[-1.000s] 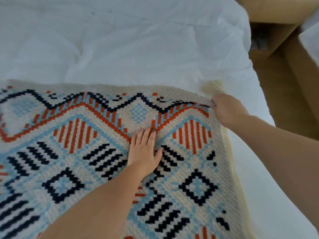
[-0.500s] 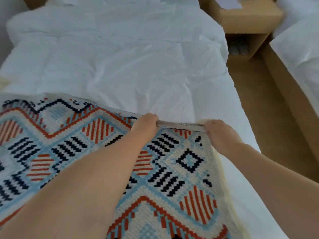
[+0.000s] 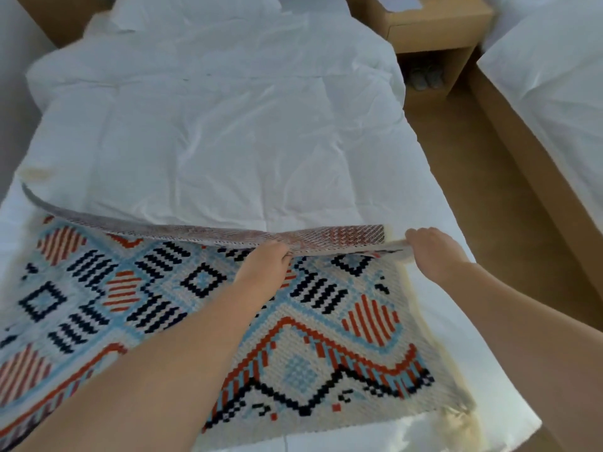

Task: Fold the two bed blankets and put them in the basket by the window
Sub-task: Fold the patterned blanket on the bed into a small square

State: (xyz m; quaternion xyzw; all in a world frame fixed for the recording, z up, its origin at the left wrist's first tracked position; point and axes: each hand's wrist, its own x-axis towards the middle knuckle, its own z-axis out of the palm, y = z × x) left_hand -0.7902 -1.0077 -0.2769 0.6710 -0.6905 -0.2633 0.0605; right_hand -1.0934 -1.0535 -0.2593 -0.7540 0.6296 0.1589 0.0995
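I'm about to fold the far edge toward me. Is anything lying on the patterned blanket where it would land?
Nothing visible does. The left hand and right hand grip the lifted far edge of the orange-and-navy patterned knit blanket; only the person's forearms cross above its flat part.
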